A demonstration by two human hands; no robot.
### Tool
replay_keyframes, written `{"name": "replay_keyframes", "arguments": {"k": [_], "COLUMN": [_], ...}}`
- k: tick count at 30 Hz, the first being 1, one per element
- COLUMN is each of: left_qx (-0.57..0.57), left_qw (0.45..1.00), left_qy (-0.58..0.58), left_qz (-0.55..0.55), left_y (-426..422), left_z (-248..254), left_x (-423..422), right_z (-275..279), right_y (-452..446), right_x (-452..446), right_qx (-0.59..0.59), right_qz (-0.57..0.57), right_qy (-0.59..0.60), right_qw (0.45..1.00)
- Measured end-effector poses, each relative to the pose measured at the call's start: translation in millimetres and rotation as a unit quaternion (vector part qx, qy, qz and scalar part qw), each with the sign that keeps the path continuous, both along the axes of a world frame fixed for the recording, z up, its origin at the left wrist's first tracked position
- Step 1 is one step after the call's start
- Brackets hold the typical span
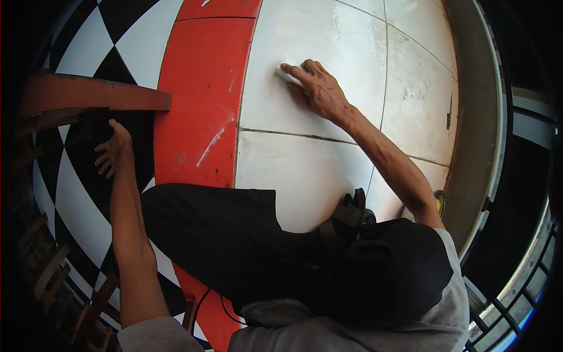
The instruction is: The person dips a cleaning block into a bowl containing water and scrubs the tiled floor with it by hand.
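My right hand (319, 88) presses a small white pad (283, 70) against a white tile (316, 35); its fingers are closed around the pad, and part of it is hidden beneath them. Whether the pad is a sponge or a folded cloth I cannot tell. On the left, my left hand (117, 149) is held out with spread fingers over a black floor tile, holding nothing. It is just below the end of a reddish-brown wooden piece of furniture (117, 95).
A red tiled strip (205, 76) with white scuffs separates the white tiles from the checkered floor (88, 41). Dark-clothed knees and a sandal (352, 205) are at the lower middle. Along the right runs a ledge (478, 117), with metal bars (510, 305) beyond.
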State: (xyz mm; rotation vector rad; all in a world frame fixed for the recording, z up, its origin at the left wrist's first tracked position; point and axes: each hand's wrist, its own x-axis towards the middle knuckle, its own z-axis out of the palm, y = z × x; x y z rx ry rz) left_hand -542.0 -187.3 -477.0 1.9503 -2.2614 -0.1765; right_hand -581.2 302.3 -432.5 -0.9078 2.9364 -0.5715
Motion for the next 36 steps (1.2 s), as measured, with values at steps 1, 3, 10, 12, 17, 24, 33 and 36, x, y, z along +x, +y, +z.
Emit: {"name": "replay_keyframes", "arguments": {"k": [1,3,10,12,17,24,33,36], "left_qx": [-0.001,0.002,0.023,0.016,0.013,0.023,0.027,0.024], "left_qw": [1.000,1.000,1.000,1.000,1.000,0.999,0.999,0.999], "left_qy": [0.006,0.007,0.008,0.009,0.015,0.023,0.033,0.031], "left_qz": [0.002,0.002,-0.003,-0.011,-0.004,-0.001,-0.022,-0.013], "left_y": [0,3,12,11,11,16,19,14], "left_z": [1,2,13,13,12,17,19,16], "left_x": [0,-2,2,1,0,0,2,1], "right_z": [-11,-3,14,9,-6,5,8,-8], "right_y": [-10,-19,84,87,-9,59,92,19], "right_x": [36,78,76,77,62,85,95,77], "right_qx": [0.000,0.027,0.073,0.079,0.026,0.068,0.071,0.050], "right_qz": [0.048,0.123,0.132,0.150,0.171,0.183,0.173,0.183], "right_qy": [0.023,-0.013,-0.018,-0.039,-0.004,-0.017,0.004,0.022], "right_qw": [0.999,0.992,0.988,0.985,0.985,0.981,0.982,0.982]}}
